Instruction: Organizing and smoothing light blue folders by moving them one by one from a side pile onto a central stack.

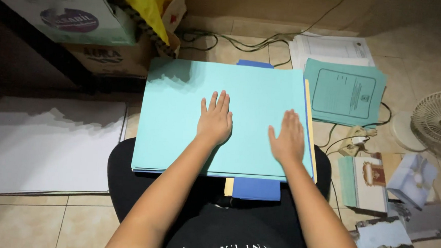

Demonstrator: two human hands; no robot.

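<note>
Left hand (214, 119) and right hand (287, 138) lie flat, fingers extended, grasping nothing, on the light green sheet (190, 117) topping the lap stack. Beneath the palms, blue sheets (255, 189) protrude; uneven pressure could slide layers out of alignment.

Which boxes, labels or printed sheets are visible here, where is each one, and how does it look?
White box: top left, with a round purple label.
Brown box: below the white box, dark print on its side.
Teal form: right of the large teal sheet, dark framed print.
White papers: top right, stacked, fine print.
Photo cards: lower right, on the floor.
Both hands, left and right, lie flat on the teal sheet.
</note>
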